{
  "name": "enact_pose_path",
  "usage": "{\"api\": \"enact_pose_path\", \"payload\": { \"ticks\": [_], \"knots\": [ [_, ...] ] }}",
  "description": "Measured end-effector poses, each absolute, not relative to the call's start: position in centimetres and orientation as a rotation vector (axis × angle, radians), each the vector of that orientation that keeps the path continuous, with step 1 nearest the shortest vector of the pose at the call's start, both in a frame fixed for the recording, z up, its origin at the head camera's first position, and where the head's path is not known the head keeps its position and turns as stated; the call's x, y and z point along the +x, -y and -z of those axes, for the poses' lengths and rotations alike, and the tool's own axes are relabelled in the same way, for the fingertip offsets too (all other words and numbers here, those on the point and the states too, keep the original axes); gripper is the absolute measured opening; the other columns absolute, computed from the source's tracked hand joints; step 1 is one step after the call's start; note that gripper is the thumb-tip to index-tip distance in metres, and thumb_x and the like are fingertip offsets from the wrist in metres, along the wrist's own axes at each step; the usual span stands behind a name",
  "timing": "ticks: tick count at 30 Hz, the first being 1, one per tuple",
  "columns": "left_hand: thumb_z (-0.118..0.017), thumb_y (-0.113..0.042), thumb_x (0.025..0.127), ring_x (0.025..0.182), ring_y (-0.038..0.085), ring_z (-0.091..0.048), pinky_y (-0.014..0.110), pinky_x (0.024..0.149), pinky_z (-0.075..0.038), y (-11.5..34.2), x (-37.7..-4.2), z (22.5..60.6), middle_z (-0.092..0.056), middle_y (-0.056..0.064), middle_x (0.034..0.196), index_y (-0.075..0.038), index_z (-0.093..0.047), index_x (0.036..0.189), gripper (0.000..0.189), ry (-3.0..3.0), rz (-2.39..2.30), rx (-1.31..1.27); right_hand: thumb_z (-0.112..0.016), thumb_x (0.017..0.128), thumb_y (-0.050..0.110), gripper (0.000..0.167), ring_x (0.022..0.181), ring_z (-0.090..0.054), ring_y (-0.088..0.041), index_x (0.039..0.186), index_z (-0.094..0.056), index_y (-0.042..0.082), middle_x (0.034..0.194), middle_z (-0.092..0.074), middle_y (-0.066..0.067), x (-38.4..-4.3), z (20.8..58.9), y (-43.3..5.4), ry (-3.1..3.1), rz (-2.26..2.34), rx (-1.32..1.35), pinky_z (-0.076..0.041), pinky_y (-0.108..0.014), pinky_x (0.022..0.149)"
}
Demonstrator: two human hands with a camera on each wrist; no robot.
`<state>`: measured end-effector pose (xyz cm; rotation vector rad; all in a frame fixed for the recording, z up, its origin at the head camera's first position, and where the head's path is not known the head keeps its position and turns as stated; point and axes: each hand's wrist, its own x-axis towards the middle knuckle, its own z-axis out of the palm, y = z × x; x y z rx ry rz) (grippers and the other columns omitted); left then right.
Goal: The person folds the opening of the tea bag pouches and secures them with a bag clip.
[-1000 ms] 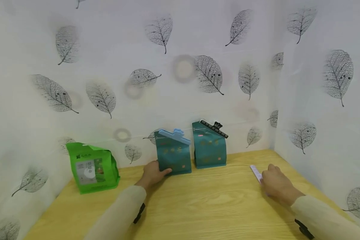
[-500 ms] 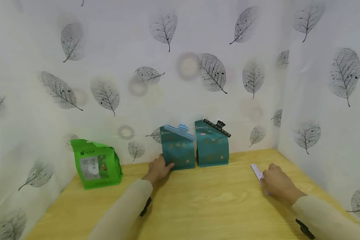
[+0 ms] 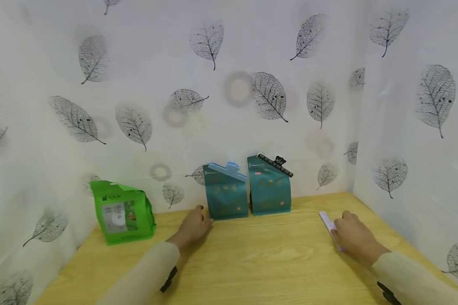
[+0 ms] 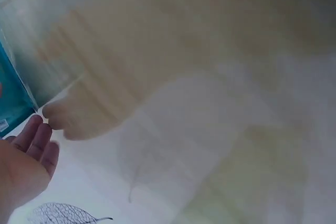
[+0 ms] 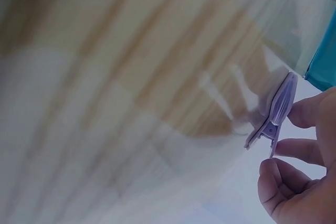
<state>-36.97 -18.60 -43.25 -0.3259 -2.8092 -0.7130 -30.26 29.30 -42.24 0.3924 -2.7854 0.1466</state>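
A teal bag (image 3: 226, 199) with a light blue clip (image 3: 229, 171) across its slanted top stands against the back wall. At its lower left corner is my left hand (image 3: 195, 224), fingers relaxed and holding nothing; in the left wrist view the fingertips (image 4: 35, 121) are right by the bag's edge (image 4: 11, 95). Beside it stands a second teal bag (image 3: 271, 192) with a black piano-key clip (image 3: 275, 165). My right hand (image 3: 353, 233) holds a light purple bag clip (image 3: 327, 222) low over the table at the right. The right wrist view shows fingers around the purple clip's handle (image 5: 274, 131).
A bright green bag (image 3: 137, 237) with a grey and green label stands upright at the left. The wooden table (image 3: 267, 271) meets walls (image 3: 221, 127) printed with leaves at the back and sides.
My left hand has let go of the blue-clipped teal bag and drawn back slightly to the left. That bag and the right hand with the purple clip show little movement.
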Motion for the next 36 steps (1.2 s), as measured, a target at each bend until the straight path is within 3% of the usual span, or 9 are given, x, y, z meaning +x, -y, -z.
{"api": "enact_pose_path", "payload": {
  "ticks": [5,12,25,36],
  "knots": [
    [-0.064,-0.025,0.096,0.095,0.035,-0.066,0.050,0.085,-0.055,20.4,-35.7,43.1,-0.068,0.020,0.106,0.008,-0.048,0.133,0.051,2.745,0.666,-0.278,-0.067,0.088,0.012,0.019,0.070,-0.048,-0.024,0.084,-0.069,-0.006,0.080,-0.052,-0.016,-30.5,42.2,-28.9,2.802,-0.203,0.391,-0.050,-0.043,0.061],
    [-0.065,-0.020,0.096,0.103,0.035,-0.063,0.050,0.088,-0.053,22.5,-33.1,42.6,-0.065,0.019,0.113,0.004,-0.052,0.130,0.044,2.650,0.671,-0.280,-0.068,0.086,0.013,0.029,0.072,-0.051,-0.024,0.101,-0.070,-0.012,0.084,-0.055,-0.017,-30.7,42.4,-28.3,2.783,-0.227,0.424,-0.052,-0.043,0.065],
    [-0.066,-0.014,0.095,0.105,0.037,-0.059,0.052,0.091,-0.050,27.9,-30.6,42.4,-0.061,0.021,0.115,0.007,-0.046,0.130,0.046,2.477,0.555,-0.288,-0.072,0.084,0.015,0.030,0.071,-0.051,-0.022,0.100,-0.070,-0.011,0.083,-0.056,-0.014,-30.5,42.4,-27.2,2.739,-0.214,0.448,-0.051,-0.043,0.066],
    [-0.070,-0.006,0.084,0.093,0.042,-0.057,0.056,0.081,-0.047,35.1,-29.2,42.2,-0.059,0.028,0.102,0.013,-0.050,0.119,0.044,2.227,0.286,-0.271,-0.074,0.084,0.017,0.028,0.072,-0.053,-0.022,0.096,-0.071,-0.008,0.083,-0.058,-0.012,-30.7,42.4,-26.2,2.715,-0.196,0.489,-0.052,-0.045,0.068]
  ]
}}
